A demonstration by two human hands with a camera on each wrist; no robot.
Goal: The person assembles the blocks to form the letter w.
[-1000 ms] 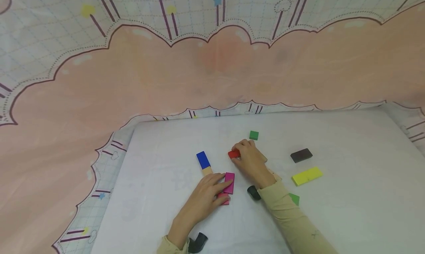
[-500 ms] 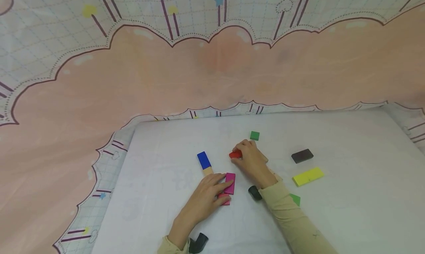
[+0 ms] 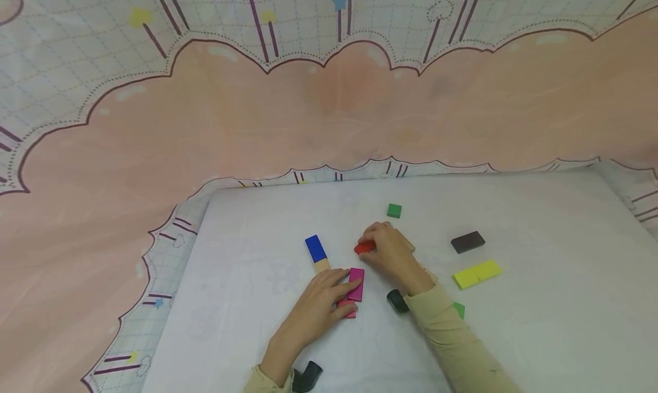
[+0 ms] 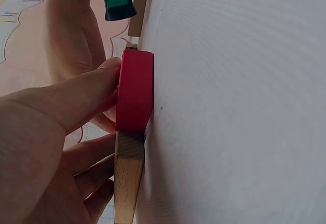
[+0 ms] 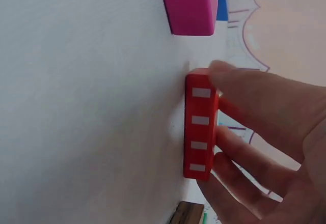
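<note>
My left hand point(image 3: 311, 307) rests over a magenta block point(image 3: 356, 284) and a pink block point(image 3: 347, 310), fingers mostly straight. In the left wrist view its thumb touches the top of the pink block point(image 4: 135, 89), and a bare wooden block point(image 4: 128, 175) lies end to end with it. Thumb and fingers of my right hand point(image 3: 393, 253) pinch a red block point(image 3: 365, 247). Seen from the right wrist, this red block point(image 5: 200, 124) has several white squares along its side, and the magenta block point(image 5: 191, 7) stands a short gap away.
A blue block point(image 3: 316, 248) with a pale wood end lies beyond my left hand. A green block point(image 3: 394, 211) sits farther back. To the right are a black block point(image 3: 468, 242), a yellow block point(image 3: 476, 274) and a partly hidden green piece point(image 3: 459, 309). White cloth point(image 3: 247, 301) covers the table.
My right hand has drawn slightly toward me with the red block in its pinch. The left hand stays in place on its blocks.
</note>
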